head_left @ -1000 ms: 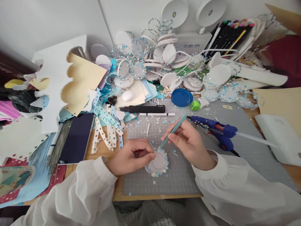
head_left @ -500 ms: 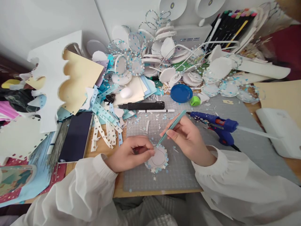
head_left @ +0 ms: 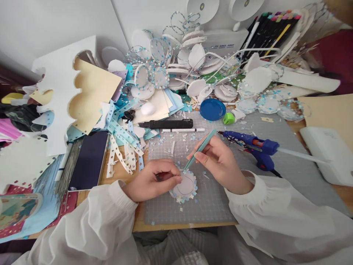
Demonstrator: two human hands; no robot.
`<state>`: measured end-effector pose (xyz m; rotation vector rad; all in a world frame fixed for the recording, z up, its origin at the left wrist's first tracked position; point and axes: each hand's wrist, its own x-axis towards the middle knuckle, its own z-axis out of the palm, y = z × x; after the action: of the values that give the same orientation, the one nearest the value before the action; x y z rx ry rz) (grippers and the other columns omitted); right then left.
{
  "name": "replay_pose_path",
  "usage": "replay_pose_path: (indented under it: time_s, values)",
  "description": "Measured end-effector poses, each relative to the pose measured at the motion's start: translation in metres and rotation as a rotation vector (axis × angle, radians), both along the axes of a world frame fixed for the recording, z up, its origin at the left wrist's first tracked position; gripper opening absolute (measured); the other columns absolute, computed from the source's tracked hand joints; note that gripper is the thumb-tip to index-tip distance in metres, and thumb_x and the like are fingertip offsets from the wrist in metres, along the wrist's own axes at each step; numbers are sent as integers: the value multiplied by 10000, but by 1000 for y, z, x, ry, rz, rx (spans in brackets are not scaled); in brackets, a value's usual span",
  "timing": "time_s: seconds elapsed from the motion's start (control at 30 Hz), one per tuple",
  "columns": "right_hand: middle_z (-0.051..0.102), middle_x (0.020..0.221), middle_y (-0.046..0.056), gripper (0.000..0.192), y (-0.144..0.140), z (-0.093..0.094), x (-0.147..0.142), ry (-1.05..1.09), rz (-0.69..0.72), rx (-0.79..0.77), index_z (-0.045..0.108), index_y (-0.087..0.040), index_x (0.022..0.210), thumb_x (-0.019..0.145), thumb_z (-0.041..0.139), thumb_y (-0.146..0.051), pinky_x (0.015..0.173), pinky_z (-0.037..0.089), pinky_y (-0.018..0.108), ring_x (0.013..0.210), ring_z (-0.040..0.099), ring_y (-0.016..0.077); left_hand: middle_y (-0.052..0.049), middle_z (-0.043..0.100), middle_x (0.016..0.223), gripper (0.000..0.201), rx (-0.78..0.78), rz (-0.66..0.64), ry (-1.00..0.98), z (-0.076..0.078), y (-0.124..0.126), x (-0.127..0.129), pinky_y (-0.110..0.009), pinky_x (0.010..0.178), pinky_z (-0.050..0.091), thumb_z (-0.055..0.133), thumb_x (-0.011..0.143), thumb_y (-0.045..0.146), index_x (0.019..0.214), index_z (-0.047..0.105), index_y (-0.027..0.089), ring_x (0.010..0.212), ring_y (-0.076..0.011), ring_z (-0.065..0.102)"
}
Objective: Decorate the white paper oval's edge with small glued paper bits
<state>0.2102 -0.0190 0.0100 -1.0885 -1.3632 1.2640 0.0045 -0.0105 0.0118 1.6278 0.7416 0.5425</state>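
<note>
A round white paper disc (head_left: 185, 186), edged with pale blue and white star confetti, hangs just over or lies on the grey cutting mat (head_left: 215, 206); I cannot tell which. At its upper left edge my left hand (head_left: 156, 178) is closed, thumb and index finger pinched at the rim. Turquoise tweezers (head_left: 204, 144) slant down from my right hand (head_left: 219, 162), which grips them between thumb and fingers. Their tips reach the disc's top edge beside my left fingertips. Whatever lies between the tips is too small to make out.
Right of my hand lies a blue hot glue gun (head_left: 250, 142) with its glue stick. A black utility knife (head_left: 167, 124), a white pen (head_left: 183, 130) and a blue lid (head_left: 212, 109) lie beyond. Leftward are paper strips (head_left: 120, 156) and a phone (head_left: 89, 160); confetti-covered wire rings (head_left: 160, 77) crowd the back.
The tweezers and my right fingers have shifted very slightly. My left hand and the disc stay nearly where they were.
</note>
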Motion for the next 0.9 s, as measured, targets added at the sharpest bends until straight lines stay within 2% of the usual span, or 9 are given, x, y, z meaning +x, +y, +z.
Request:
replay_pose_path:
  time_s: [0.13, 0.37, 0.63, 0.9]
  values:
    - [654, 779, 18, 250, 2, 1, 0, 18, -15, -34, 504, -234, 855, 843, 638, -445, 633, 535, 303, 711, 666, 163, 20, 451, 632, 182, 11, -1, 2, 0, 0, 1, -217, 498, 281, 591, 862, 181, 697, 628, 113, 547, -73, 373]
    - [681, 784, 30, 263, 3, 2, 0, 14, 52, -67, 508, -235, 847, 840, 631, -467, 638, 531, 311, 690, 645, 157, 21, 449, 625, 180, 26, -3, -2, -1, 2, 1, -216, 501, 287, 593, 860, 182, 698, 630, 114, 547, -74, 376]
    - [671, 790, 25, 276, 3, 2, 0, 11, 49, -101, 515, -234, 845, 820, 652, -473, 666, 536, 335, 654, 619, 151, 23, 444, 623, 191, 34, 0, 15, 1, 1, 1, -212, 493, 289, 592, 863, 198, 691, 629, 122, 539, -73, 375]
    - [656, 797, 25, 256, 3, 3, 1, 22, 26, -120, 522, -242, 827, 812, 667, -452, 671, 539, 344, 710, 642, 176, 14, 462, 632, 208, 41, -8, 20, 0, 1, 1, -213, 490, 294, 586, 875, 227, 699, 627, 124, 545, -77, 385]
